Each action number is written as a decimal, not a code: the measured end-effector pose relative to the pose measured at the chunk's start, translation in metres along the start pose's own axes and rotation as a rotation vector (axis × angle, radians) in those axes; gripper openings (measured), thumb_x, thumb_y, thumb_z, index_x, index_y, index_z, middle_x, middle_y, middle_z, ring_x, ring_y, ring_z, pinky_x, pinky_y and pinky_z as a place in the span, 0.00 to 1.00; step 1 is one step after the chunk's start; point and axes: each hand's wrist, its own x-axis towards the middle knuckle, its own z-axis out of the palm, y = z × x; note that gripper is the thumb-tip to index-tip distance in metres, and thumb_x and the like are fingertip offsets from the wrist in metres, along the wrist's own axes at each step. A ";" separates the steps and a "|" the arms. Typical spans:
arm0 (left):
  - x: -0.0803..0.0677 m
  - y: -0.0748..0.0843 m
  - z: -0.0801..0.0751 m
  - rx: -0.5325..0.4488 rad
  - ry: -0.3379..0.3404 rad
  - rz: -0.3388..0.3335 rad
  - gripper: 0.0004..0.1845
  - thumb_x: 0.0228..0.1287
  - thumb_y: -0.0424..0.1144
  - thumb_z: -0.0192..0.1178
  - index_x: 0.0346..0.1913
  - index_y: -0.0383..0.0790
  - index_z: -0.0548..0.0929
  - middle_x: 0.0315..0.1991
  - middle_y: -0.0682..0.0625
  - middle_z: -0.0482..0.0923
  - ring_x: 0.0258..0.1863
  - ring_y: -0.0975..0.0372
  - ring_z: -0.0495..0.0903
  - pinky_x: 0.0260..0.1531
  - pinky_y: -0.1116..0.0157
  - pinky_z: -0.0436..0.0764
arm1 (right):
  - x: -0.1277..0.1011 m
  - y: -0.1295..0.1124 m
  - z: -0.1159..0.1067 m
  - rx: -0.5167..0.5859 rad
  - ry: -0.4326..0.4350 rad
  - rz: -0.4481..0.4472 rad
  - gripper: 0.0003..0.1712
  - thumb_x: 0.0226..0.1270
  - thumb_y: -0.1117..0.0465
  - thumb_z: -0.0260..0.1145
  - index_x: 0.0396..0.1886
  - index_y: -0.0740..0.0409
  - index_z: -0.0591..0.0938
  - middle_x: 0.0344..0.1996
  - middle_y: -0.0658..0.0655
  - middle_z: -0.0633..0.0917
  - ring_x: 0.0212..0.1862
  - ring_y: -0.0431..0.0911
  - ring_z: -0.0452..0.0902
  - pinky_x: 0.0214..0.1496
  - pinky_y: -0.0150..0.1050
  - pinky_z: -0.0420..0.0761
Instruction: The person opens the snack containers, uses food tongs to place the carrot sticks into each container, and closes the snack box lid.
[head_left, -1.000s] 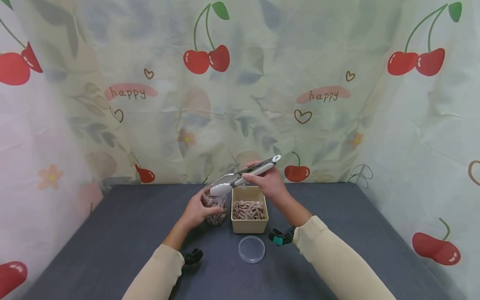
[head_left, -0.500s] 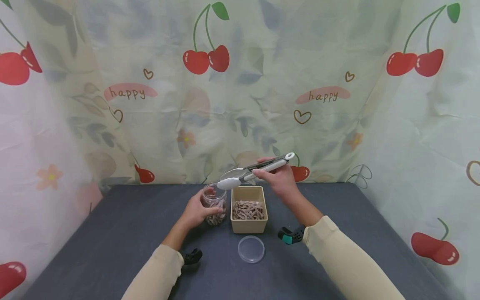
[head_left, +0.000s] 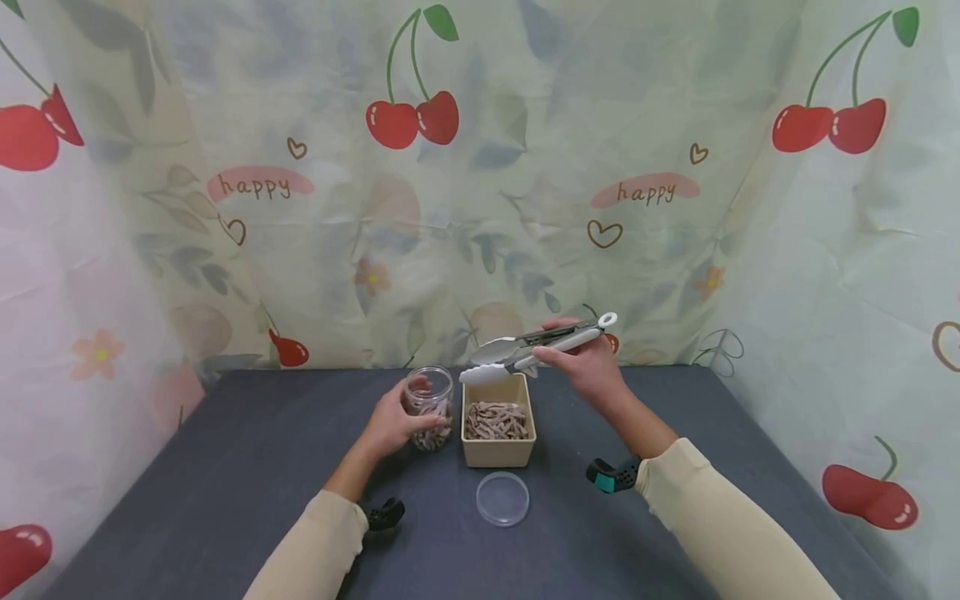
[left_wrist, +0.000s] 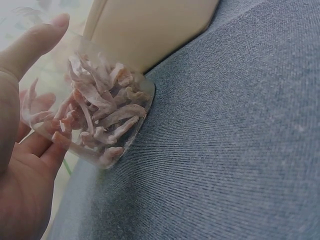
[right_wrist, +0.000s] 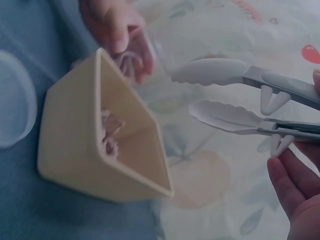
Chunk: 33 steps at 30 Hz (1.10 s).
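Grips a clear jar point(head_left: 441, 395) of brownish strips point(left_wrist: 107, 105) within the curled fingers and thumb of the left hand point(head_left: 396, 419), near centre in the head view. Pinches parted tongs point(head_left: 522, 362) between thumb and fingers of the right hand point(head_left: 594, 372), right of centre, with tips at the upper edge of a beige bin point(head_left: 497, 454), above a round lid point(head_left: 503, 499).

Head camera looks forward-down; close wrist views apparently share the bin point(right_wrist: 70, 130).

The right hand point(head_left: 588, 371) and its tongs point(head_left: 523, 362) have moved to the person's right, from the clear jar's point(head_left: 431, 402) mouth to, as far as depth can be judged, above the beige container point(head_left: 498, 454).
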 end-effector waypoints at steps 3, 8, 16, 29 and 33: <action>0.000 0.000 -0.001 0.000 0.000 -0.001 0.39 0.45 0.40 0.79 0.62 0.40 0.73 0.56 0.46 0.78 0.50 0.55 0.76 0.50 0.56 0.71 | -0.004 0.007 -0.005 -0.004 -0.014 0.019 0.25 0.57 0.69 0.73 0.54 0.71 0.77 0.49 0.69 0.81 0.40 0.42 0.82 0.39 0.33 0.80; 0.001 0.001 -0.004 0.006 -0.007 0.004 0.40 0.45 0.40 0.79 0.63 0.39 0.72 0.57 0.45 0.77 0.50 0.54 0.75 0.50 0.55 0.71 | -0.014 0.012 -0.011 -0.007 -0.031 0.018 0.25 0.57 0.71 0.73 0.54 0.73 0.77 0.50 0.71 0.80 0.39 0.41 0.81 0.39 0.32 0.79; 0.000 -0.001 -0.002 0.002 -0.009 0.005 0.39 0.45 0.40 0.79 0.62 0.39 0.73 0.56 0.45 0.78 0.49 0.55 0.76 0.49 0.57 0.72 | -0.032 0.008 -0.011 -0.030 -0.074 0.078 0.27 0.56 0.73 0.72 0.56 0.76 0.74 0.51 0.76 0.78 0.37 0.39 0.81 0.39 0.33 0.79; 0.002 -0.001 -0.001 -0.006 -0.020 -0.001 0.42 0.45 0.41 0.79 0.64 0.36 0.71 0.57 0.43 0.77 0.49 0.55 0.76 0.49 0.56 0.72 | -0.035 0.056 -0.003 0.001 -0.090 0.057 0.30 0.51 0.75 0.74 0.56 0.73 0.76 0.53 0.73 0.78 0.52 0.66 0.75 0.43 0.32 0.78; 0.001 -0.001 -0.001 -0.004 -0.016 -0.007 0.41 0.45 0.41 0.79 0.64 0.38 0.71 0.57 0.43 0.77 0.50 0.55 0.76 0.50 0.57 0.72 | -0.030 0.063 -0.002 0.016 -0.122 0.085 0.30 0.54 0.74 0.72 0.58 0.72 0.75 0.54 0.73 0.77 0.55 0.67 0.74 0.44 0.32 0.78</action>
